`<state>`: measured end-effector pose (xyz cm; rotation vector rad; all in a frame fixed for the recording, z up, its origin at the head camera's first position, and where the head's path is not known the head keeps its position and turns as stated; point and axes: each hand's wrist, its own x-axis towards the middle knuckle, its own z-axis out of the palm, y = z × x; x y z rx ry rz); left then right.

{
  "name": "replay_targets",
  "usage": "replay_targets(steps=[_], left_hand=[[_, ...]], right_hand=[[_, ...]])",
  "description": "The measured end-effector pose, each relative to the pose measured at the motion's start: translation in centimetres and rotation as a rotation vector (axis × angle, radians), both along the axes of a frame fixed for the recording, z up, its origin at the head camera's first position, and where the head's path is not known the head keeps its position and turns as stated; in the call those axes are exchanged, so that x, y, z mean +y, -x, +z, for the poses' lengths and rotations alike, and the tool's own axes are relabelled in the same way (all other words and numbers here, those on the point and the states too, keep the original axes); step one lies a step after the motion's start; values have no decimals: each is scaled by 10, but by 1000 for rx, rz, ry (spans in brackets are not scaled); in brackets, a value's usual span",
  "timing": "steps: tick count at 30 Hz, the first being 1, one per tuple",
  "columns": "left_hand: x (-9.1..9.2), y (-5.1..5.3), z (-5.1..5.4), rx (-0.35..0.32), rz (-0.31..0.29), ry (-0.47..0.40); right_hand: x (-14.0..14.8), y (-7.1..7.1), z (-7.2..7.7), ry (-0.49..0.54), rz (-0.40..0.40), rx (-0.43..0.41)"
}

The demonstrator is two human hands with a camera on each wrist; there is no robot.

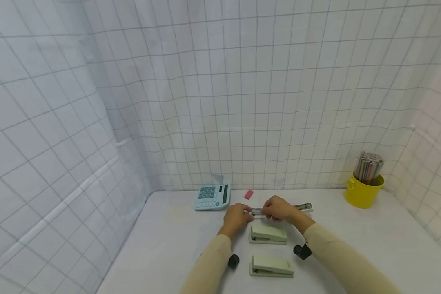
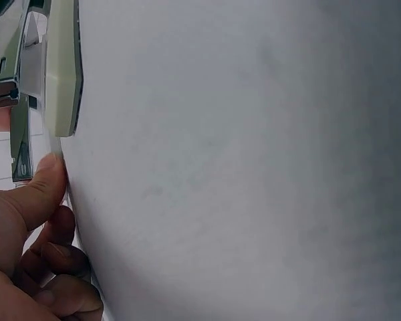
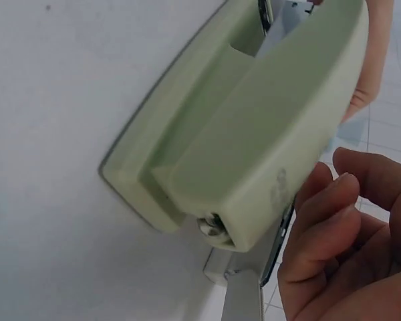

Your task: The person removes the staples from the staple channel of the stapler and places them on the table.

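Observation:
An opened pale green stapler lies crosswise between my hands, its metal inner parts showing at the right. My left hand grips its left end, the thumb pressed to the edge in the left wrist view. With curled fingers my right hand pinches the stapler's middle, at a grey metal strip. Its exact contact is hidden behind a closed stapler in the right wrist view. That closed pale green stapler stands just nearer than the opened one, and another closed stapler stands nearer still.
A light blue calculator lies at the back left of the white table, with a small pink block to its right. At the far right stands a yellow bucket holding a bundle of pencils. Grid-patterned curtains surround the table.

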<state>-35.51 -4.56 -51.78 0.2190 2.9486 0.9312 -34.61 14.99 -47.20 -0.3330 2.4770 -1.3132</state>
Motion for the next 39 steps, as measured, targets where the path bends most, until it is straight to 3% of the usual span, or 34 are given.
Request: replay_targets(steps=[7,13,26,39], left_hand=[[1,0,2,-38,2,-10],[-2,0,2,2,5,13],[-2,-1,5,-19,-16,0],[-3,3,0,-25,-28,8]], right_hand=[[-5,1,-5,39,-54,-25],[-11,2,-8,76,-77,-21],[-8,-5,-12,330,-181,-183],[-22,3,-16,280,-214,-38]])
